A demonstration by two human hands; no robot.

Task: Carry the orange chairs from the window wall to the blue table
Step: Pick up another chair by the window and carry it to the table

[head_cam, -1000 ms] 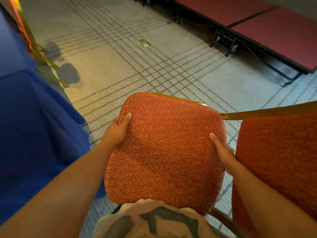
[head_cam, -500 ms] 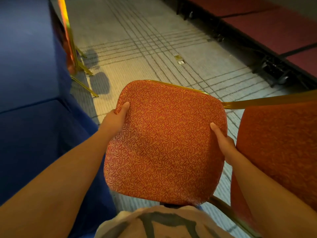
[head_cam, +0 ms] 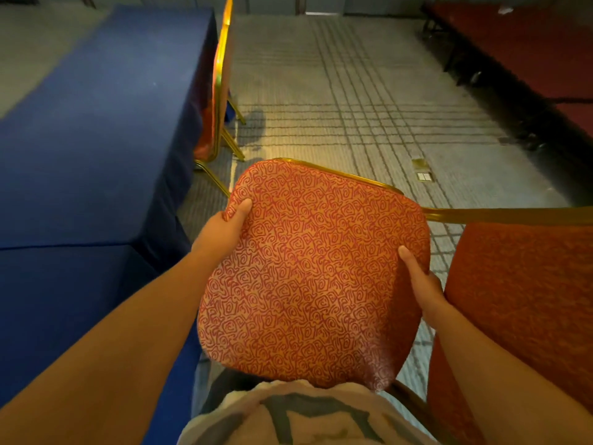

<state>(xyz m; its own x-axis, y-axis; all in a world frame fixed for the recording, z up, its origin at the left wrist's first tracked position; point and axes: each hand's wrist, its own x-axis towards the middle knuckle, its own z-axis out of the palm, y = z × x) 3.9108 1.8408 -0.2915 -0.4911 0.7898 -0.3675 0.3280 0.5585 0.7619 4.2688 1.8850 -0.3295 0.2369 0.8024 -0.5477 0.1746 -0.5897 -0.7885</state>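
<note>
- Orange patterned chair with gold frame [head_cam: 316, 271]: one, held; left hand [head_cam: 221, 228] and right hand [head_cam: 423, 284] each grasp its seat edges.
- One more orange chair [head_cam: 219, 91] beside the blue-draped bench [head_cam: 96, 123].

Bare forearms without sleeves; a pale shirt [head_cam: 308, 415] with a grey-blue printed graphic.

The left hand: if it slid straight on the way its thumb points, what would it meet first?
The left hand grips the carried chair's seat cushion, thumb pointing up and right across the fabric. It would probably just run over the cushion toward its gold rim, with only carpet beyond; depth is unclear.
</note>
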